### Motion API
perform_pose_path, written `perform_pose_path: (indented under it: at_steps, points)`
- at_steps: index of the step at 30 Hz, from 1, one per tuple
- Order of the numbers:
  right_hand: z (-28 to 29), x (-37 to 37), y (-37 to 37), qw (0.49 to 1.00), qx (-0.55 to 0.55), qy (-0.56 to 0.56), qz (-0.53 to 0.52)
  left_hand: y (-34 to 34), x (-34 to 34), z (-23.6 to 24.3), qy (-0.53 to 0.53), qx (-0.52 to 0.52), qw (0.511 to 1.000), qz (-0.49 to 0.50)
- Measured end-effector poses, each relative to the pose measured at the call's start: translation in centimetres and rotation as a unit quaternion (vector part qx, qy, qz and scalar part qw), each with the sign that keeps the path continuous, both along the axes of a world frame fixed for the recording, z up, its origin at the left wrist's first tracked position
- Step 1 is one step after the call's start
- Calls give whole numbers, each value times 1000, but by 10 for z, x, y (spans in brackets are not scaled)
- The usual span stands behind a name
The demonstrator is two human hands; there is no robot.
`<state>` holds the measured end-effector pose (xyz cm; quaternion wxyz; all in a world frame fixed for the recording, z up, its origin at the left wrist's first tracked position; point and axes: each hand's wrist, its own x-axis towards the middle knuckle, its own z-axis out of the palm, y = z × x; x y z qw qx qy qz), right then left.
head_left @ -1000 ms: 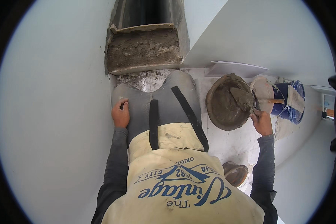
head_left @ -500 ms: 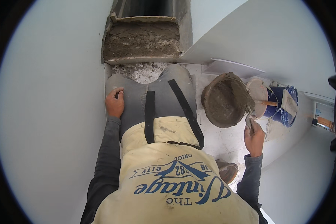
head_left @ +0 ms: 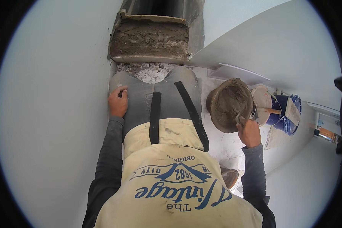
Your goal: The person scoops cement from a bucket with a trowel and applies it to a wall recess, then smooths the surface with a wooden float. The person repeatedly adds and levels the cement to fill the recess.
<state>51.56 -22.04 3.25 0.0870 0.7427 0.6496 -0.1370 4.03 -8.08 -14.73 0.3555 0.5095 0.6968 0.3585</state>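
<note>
My right hand [head_left: 249,131] grips a mortar-coated trowel [head_left: 239,118] at the right side of a round bowl [head_left: 212,102] of grey, wet mortar; much of the trowel is hidden by mortar and my fingers. My left hand [head_left: 117,102] rests on my left thigh beside the wall, fingers loosely bent and holding nothing that shows. In front of my knees lies a recessed sill [head_left: 150,40] covered in rough mortar, with a thin board [head_left: 154,18] along its far edge.
Right of the bowl are a blue bucket [head_left: 277,119], a pale round container [head_left: 259,93] and a wooden-handled tool [head_left: 273,111]. A white panel [head_left: 237,73] lies against the right wall. A plain wall [head_left: 57,114] stands close on my left.
My right hand has moved left with the trowel, which has shifted from the bowl's right rim over the mortar. My left hand has moved slightly up in view, still on the thigh.
</note>
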Motion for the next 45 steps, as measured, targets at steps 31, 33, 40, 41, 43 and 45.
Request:
perform_pose_path:
  at_steps: [31,33,40,41,43,45]
  points:
    - [-28,2,-11,981,28,152,-116,2,0,1,9,8,1000,-23]
    - [-7,12,-29,988,42,104,-109,3,1,2,21,7,999,-34]
    - [11,38,-16,964,-54,205,-160,8,6,8,80,-1,994,-70]
    - [12,41,-11,969,-48,150,-192,7,6,8,71,-11,996,-58]
    - [11,43,-5,962,-59,66,-257,6,4,7,78,9,995,-62]
    - [-6,36,-2,988,11,48,-148,6,2,6,74,9,995,-66]
